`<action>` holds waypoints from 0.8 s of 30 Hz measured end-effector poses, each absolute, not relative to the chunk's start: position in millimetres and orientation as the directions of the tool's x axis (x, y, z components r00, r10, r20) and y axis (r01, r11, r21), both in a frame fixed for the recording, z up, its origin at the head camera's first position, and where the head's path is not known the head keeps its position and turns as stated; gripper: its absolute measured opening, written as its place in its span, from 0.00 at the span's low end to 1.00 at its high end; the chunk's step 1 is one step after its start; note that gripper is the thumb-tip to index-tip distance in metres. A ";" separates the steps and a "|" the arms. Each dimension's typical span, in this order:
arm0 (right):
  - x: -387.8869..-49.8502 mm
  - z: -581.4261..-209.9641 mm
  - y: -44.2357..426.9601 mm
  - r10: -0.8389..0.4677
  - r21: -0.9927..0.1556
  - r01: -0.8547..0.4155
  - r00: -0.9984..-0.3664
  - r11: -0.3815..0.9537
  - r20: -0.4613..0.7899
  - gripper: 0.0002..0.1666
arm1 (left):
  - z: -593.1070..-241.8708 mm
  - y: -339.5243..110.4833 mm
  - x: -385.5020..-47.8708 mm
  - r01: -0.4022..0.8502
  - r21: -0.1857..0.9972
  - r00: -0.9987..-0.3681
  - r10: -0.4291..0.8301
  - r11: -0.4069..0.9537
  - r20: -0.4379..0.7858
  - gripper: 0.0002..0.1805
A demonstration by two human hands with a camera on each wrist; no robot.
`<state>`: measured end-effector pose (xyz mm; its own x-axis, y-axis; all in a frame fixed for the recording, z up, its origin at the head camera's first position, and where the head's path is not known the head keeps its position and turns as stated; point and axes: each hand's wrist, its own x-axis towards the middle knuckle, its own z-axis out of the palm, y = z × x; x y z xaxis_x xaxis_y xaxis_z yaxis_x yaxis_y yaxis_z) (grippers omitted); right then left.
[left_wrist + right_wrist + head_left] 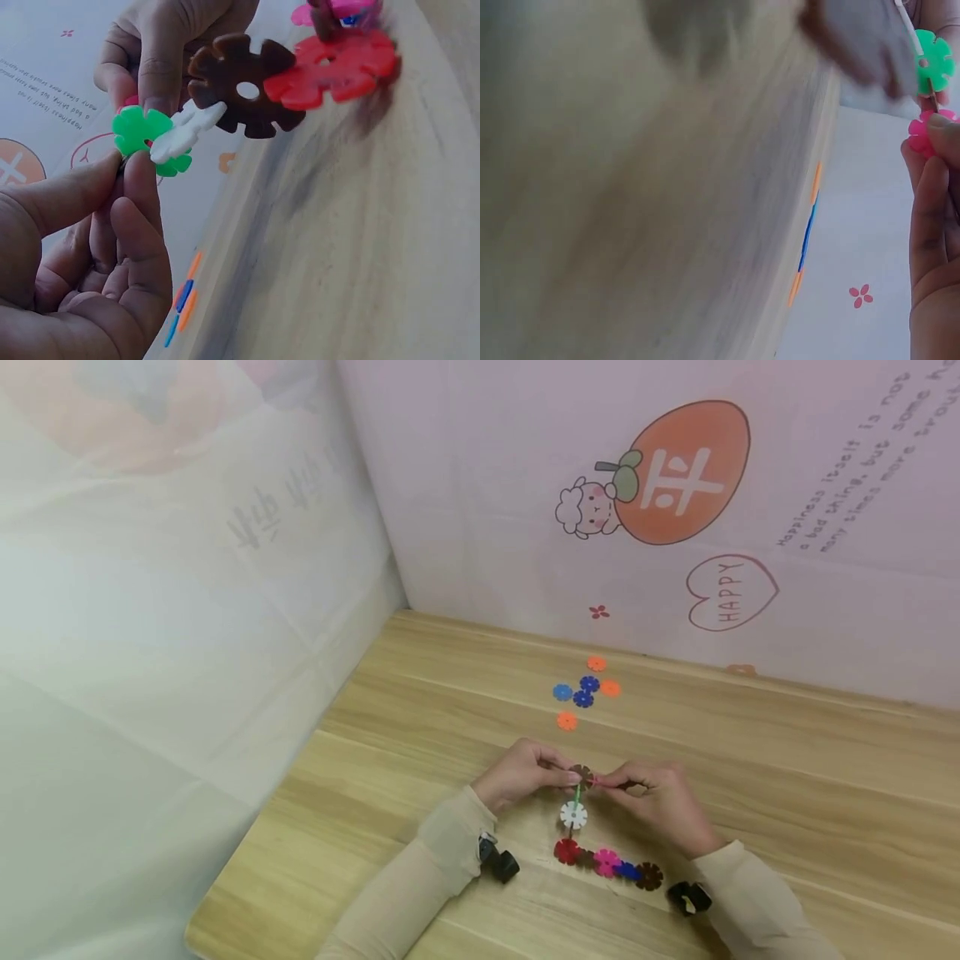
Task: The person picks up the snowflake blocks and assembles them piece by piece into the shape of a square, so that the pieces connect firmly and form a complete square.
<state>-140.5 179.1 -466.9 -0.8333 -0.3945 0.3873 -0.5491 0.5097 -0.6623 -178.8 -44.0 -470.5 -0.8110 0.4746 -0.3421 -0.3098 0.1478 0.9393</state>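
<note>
An L-shaped chain of interlocking snowflake discs hangs between my hands, held at its upper end. My left hand (521, 774) pinches a brown snowflake disc (582, 776) between thumb and fingertips. From the other side my right hand (663, 797) pinches a pink snowflake disc (921, 138), which meets the brown one at its edge. Below come a green disc (141, 132), a white disc (573, 815), a brown disc (247, 66) and a red disc (566, 852). At the red disc the chain turns right through brown, pink and blue to a brown end disc (649, 877).
Loose orange discs (567, 721), dark blue discs (582, 698) and a lighter blue disc (562, 692) lie on the wooden table (360, 793) beyond my hands. A printed cloth (487, 527) hangs along the back edge, and a pale cloth (187, 693) hangs at the left.
</note>
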 end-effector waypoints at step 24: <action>-147.8 -464.2 177.8 -0.521 -0.596 -0.634 -0.763 0.492 0.382 0.23 | -469.4 -53.4 -183.4 -0.095 0.944 -0.734 0.619 0.315 -0.281 0.16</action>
